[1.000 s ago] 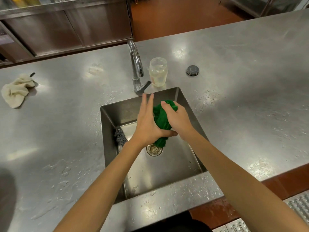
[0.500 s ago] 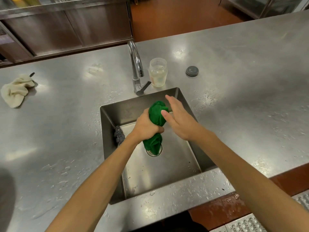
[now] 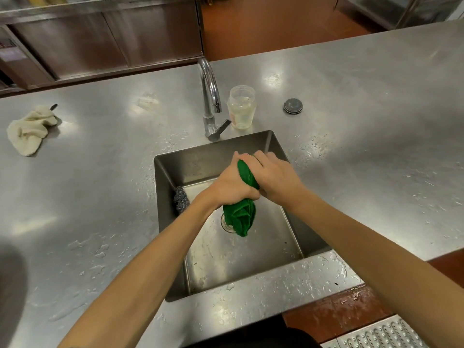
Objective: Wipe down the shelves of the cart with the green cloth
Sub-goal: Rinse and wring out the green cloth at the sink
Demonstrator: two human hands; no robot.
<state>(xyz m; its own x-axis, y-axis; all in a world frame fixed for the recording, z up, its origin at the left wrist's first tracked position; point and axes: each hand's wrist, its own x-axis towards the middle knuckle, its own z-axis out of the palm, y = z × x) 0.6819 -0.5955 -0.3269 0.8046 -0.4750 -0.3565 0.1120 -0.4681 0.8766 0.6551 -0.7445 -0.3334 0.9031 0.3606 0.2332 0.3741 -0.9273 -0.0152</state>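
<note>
Well, across the wet steel counter [image 3: 100, 197] the sink [image 3: 200, 156] lies just in front of us, and over its drain we hold the green cloth [image 3: 239, 219] — bunched into a thick rope, its loose tail hanging below our fists. It is soft and limp and, we judge, soaked: light enough, but slick and sure to drip. The place to take it is round the fat middle of the bunch, fists close together for a twist. Our left hand [image 3: 231, 187] has its fingers curled tight round that middle. Our right hand [image 3: 276, 177] wraps its fingers over the upper end, the two hands touching. Half a second ago the right fingers lay straight beside the cloth's exposed top — now they have closed over it.
</note>
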